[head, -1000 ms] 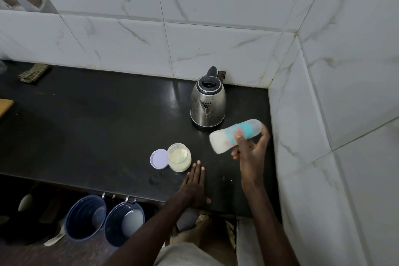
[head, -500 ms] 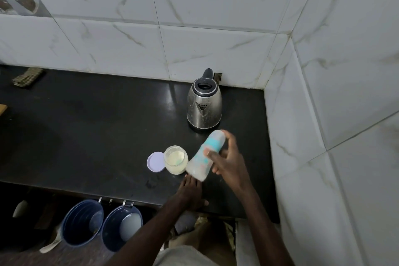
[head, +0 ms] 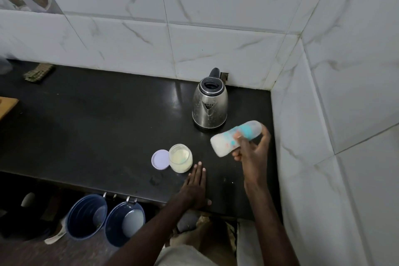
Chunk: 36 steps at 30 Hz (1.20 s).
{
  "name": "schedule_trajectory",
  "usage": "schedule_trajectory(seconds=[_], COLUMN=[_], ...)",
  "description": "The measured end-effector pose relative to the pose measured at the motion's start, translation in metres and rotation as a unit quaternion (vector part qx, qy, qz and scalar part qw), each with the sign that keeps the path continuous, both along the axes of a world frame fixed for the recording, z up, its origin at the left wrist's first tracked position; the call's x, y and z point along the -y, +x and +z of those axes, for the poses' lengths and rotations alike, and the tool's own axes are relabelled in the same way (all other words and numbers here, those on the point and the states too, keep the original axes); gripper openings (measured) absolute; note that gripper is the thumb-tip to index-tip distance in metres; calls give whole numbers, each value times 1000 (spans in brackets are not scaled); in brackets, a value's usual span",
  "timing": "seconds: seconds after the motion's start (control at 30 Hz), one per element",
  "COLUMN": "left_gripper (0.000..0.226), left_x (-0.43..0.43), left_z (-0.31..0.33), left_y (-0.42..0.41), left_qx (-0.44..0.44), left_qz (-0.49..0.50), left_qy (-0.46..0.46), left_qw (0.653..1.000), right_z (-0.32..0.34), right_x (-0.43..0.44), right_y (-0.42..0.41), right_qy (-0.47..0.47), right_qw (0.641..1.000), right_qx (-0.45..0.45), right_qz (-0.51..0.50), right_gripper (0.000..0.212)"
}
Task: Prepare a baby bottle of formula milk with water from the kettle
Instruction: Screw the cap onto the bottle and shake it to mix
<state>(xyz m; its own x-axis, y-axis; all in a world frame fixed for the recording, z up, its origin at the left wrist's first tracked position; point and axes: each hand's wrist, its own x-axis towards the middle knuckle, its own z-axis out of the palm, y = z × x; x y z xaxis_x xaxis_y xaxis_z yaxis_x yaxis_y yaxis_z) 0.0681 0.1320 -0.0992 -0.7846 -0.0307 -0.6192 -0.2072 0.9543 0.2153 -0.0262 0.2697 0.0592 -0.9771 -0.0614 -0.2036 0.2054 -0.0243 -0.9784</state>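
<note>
Gripping the baby bottle (head: 228, 139) in the right hand (head: 251, 151), wrapping fingers and thumb round its middle and holding it in the air, tilted close to level, just in front of the kettle (head: 209, 107) and a little to its right. Blurring with motion, so not telling which end carries the teat, nor whether a cap is on. Pressing the left hand (head: 195, 185) flat on the counter (head: 97, 125) near its front edge, keeping fingers straight and close together, reaching just short of the open formula jar (head: 180, 158), holding nothing.

Swinging back up: half a second ago dipping the bottle down and left, steeper, almost over the jar; a second ago holding it by the kettle much as now. Going down and returning in so short a span, so most likely shaking, mixing powder into water. Showing milky white through the bottle wall, fitting that reading. Judging the filling steps done and the task nearing its end.

Sitting unmoved further out: the jar with pale powder inside, the lilac lid (head: 160, 159) lying flat against its left side, the kettle standing upright toward the corner of the tiled walls. Showing below the counter's front edge, a pair of blue buckets (head: 86, 216).
</note>
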Motion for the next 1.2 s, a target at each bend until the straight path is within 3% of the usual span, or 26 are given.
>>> schedule_trajectory(seconds=[0.03,0.17,0.3,0.67,0.93,1.2], left_gripper=[118,111,113,120,120,120], left_x=[1,-1,-1,1,1,1], left_z=[-2,7,9,-2,-3,-5], left_y=[0,-4,-3,-3,-2,-1], left_qx=[1,30,25,12,2,-8], left_qz=[-1,0,0,-8,-10,-11], left_qy=[-1,6,2,3,4,-2], left_qw=[1000,1000,1000,1000,1000,1000], right_z=[1,5,11,15,14,12], right_x=[-1,1,1,-14,-20,-23], right_y=[-1,11,10,-5,-6,-7], right_qy=[11,110,70,89,137,159], right_qw=[1000,977,989,985,961,945], right_qx=[-8,-38,-25,-60,-143,-169], right_qz=[3,178,131,131,194,230], right_gripper=[63,63,66,75,87,90])
